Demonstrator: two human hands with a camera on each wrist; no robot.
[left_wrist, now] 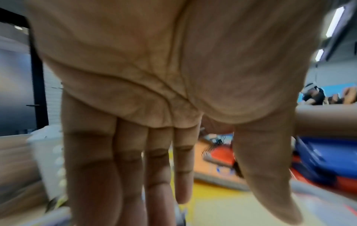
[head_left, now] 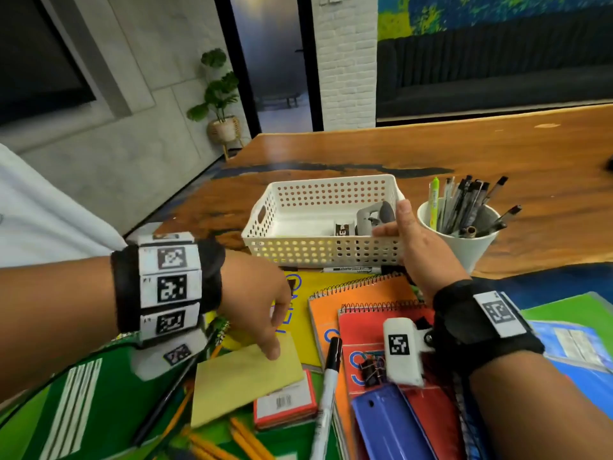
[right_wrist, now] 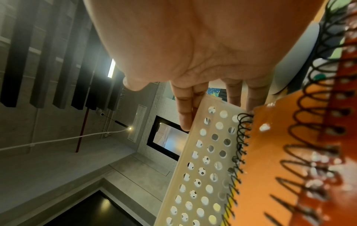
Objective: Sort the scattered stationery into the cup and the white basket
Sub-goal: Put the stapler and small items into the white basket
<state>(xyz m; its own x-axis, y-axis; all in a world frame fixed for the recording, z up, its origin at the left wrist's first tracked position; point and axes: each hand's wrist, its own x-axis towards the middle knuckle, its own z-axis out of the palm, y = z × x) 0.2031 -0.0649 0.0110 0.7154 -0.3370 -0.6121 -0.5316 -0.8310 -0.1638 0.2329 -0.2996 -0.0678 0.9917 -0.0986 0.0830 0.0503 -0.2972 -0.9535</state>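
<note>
The white perforated basket (head_left: 298, 250) stands mid-table with a grey tool (head_left: 376, 214) and a small black box (head_left: 343, 229) inside. To its right, a white cup (head_left: 464, 244) is full of pens. My right hand (head_left: 394, 220) is at the basket's (right_wrist: 203, 152) near right corner, thumb over the front rim and fingers (right_wrist: 185, 110) straight along the wall, holding nothing. My left hand (head_left: 268, 340) hangs over a yellow sticky-note pad (head_left: 245, 376). Its fingers (left_wrist: 92, 168) are straight and one tip touches the pad.
In front of the basket lie an orange spiral notebook (head_left: 361, 293), a red one (head_left: 365, 330), binder clips (head_left: 373, 370), a blue case (head_left: 391, 423), a white marker (head_left: 328, 393), a red-edged note pack (head_left: 285, 406), several pencils (head_left: 245, 439) and a black pen (head_left: 172, 390). Another marker (head_left: 348, 269) lies against the basket.
</note>
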